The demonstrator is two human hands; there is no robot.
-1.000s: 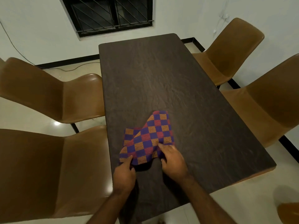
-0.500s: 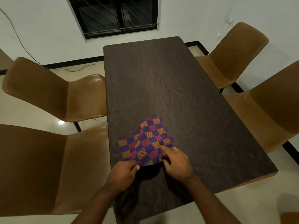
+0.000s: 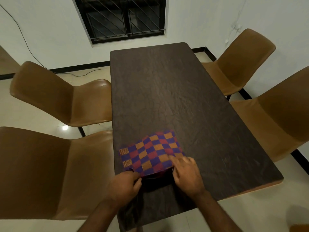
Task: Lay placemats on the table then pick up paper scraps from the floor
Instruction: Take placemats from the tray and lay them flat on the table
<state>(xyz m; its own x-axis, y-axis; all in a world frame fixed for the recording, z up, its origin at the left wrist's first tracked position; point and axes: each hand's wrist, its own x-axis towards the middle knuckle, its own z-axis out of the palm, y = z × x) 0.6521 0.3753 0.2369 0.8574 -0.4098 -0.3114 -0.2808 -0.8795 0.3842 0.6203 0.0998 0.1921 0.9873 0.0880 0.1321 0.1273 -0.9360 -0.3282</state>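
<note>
A dark rectangular table is seen from its near end, with brown chairs at 9 and 3 o'clock. One checked placemat in purple, red and orange is held at the table's 6 o'clock end, toward 7 o'clock, close to the left edge. Its near left corner is pinched by the left hand. Its near right edge is gripped by the right hand, fingers on top, thumb hidden.

Compared with a second ago, the cloth is drawn wider toward 9 o'clock and is less bunched. The near edge is kept raised, with shadow beneath it, and a ripple is seen across the middle. The first placemat is judged almost laid: it is yet to be lowered and smoothed. No paper scraps are seen on the visible floor.
</note>
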